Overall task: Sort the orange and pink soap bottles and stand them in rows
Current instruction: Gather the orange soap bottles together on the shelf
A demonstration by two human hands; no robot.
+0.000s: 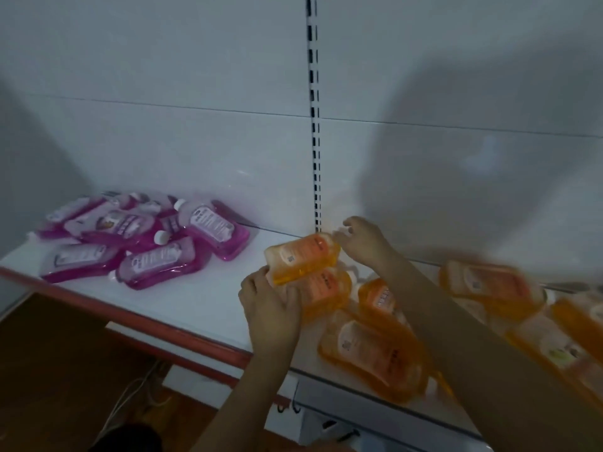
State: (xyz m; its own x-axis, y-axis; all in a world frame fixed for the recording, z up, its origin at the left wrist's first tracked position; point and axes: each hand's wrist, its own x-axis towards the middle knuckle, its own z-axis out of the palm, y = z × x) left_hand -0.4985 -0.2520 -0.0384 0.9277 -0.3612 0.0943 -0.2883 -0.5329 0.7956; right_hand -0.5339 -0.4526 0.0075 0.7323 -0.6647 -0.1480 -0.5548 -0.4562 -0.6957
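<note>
Orange soap bottle, lying atop another on the white shelf, is clasped at its base by the left hand, while its cap end is pinched by the outstretched right hand.

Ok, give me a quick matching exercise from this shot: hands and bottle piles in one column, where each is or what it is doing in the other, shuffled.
Column one:
1. pink bottles
2. left hand
3. right hand
4. orange bottles

Column two:
A. at the cap end of the raised orange bottle
B. lying in a heap on the shelf's left part
C. gripping the raised orange bottle's base end
D. lying flat on the shelf's right part

Pairs: 1-B, 2-C, 3-A, 4-D
</note>
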